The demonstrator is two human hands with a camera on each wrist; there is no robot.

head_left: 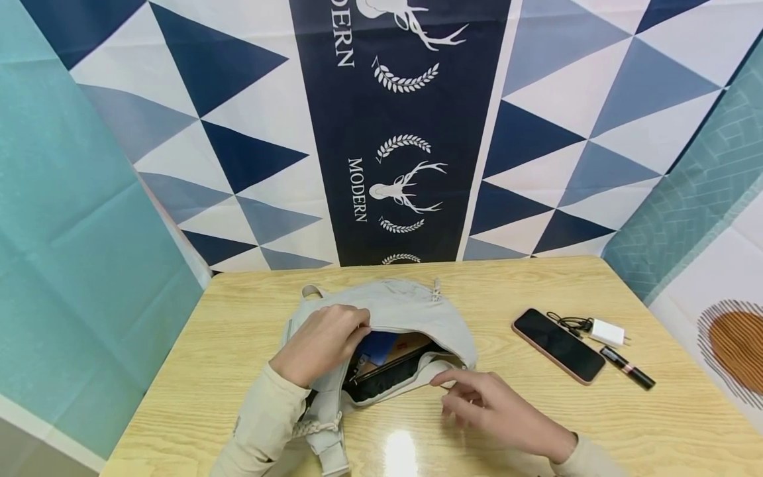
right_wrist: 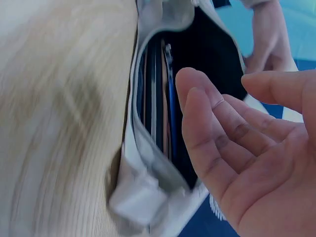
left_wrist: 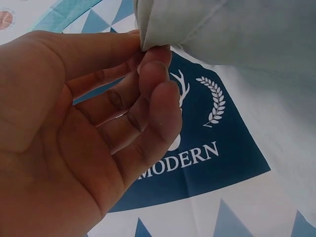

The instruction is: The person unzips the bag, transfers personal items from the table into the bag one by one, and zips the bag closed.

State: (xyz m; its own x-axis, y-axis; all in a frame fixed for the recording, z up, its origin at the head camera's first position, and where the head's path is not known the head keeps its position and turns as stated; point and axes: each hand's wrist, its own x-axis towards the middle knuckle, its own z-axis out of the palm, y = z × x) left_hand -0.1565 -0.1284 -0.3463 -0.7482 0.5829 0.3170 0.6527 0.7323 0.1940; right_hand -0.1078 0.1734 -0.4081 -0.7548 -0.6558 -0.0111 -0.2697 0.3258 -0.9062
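Observation:
A pale grey-beige fabric bag (head_left: 393,301) lies on the table with its zipped mouth spread. My left hand (head_left: 324,341) pinches the upper edge of that mouth between thumb and fingers; the left wrist view shows the fold of cloth (left_wrist: 163,29) held at the fingertips. Inside the bag, a blue flat item (head_left: 377,347) and a brown flat item (head_left: 406,346) stand against the dark lining. My right hand (head_left: 491,411) hovers beside the lower right rim of the mouth, fingers loosely bent, holding nothing. Its fingers overlap the opening in the right wrist view.
Right of the bag lie a phone (head_left: 559,346), a black cable (head_left: 571,323), a white charger plug (head_left: 607,332) and a dark tube (head_left: 628,368). A strap (head_left: 330,447) hangs toward the table's front edge. Patterned cloth (head_left: 405,132) stands behind the wooden table (head_left: 226,331).

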